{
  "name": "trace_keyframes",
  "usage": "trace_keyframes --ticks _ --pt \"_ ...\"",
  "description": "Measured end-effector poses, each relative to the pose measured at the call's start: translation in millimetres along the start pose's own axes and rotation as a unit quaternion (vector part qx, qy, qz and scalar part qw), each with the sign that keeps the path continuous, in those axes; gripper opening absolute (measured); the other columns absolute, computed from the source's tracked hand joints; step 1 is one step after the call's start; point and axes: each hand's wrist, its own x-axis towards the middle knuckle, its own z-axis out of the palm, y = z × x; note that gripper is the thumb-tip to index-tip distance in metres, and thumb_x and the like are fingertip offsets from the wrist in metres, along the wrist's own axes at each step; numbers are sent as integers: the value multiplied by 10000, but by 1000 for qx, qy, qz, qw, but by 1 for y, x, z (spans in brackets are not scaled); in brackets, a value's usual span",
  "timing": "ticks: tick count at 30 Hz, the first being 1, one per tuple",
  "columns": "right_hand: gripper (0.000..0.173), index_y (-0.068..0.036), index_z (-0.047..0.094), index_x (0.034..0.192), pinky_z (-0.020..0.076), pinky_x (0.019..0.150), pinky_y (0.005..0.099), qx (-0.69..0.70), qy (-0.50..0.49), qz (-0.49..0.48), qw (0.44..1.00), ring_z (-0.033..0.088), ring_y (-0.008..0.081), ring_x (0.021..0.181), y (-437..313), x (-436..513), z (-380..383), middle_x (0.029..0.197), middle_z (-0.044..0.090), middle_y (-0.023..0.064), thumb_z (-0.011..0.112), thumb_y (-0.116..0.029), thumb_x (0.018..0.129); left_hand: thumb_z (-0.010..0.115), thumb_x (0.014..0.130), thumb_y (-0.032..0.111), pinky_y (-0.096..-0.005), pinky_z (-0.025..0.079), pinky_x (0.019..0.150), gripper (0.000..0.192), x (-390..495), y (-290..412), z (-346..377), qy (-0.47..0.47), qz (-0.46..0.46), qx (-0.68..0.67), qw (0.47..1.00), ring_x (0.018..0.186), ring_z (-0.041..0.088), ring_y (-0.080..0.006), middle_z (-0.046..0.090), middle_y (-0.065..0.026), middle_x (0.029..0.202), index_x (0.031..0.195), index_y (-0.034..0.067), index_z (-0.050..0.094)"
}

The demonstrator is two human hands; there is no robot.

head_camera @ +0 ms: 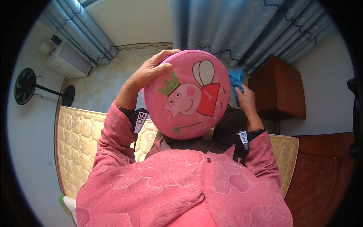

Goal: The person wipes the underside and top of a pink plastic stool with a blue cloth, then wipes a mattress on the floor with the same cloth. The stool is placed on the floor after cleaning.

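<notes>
A round pink cushion or padded stool [181,110] with a cartoon pig in a green crown and red dress rests over my lap, its printed face turned towards me. My left hand [153,69] grips its upper left edge, the thumb on the printed face and the fingers over the rim. At its right side, my right hand [246,96] holds a blue cloth [236,79], bunched and slightly blurred. Part of the cloth is hidden behind the cushion's edge.
I sit on a cream quilted mattress [78,127]. A brown wooden cabinet [278,88] stands at the right, below blue curtains [221,25]. At the left are a black pedestal fan [25,86] and a white cabinet [68,61]. A carved wooden panel [317,173] is at the lower right.
</notes>
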Motion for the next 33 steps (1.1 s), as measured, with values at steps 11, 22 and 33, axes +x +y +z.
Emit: trace_keyframes --ticks 11,22,33 --pt "279 -54 713 1049 509 872 423 106 62 -433 893 631 348 1047 -127 -55 38 1096 638 161 777 -153 796 611 961 418 -356 362 1134 621 15 -9 11 -8 56 176 983 1332 474 -193 511 -89 1450 1455 60 497" --pt "230 -19 700 975 508 931 401 -51 -33 -279 958 642 360 1051 26 -12 -42 1080 664 159 734 -100 763 619 958 378 -355 463 1044 586 0 -14 -2 20 20 -36 999 1225 565 -194 591 -109 1341 1447 79 503" --pt "235 -14 690 933 517 907 428 90 -9 -373 923 621 398 1025 -41 -49 26 1055 624 181 759 -86 720 618 969 365 -334 445 1057 570 4 -11 3 15 18 -21 1000 1248 546 -186 570 -95 1374 1441 65 508"
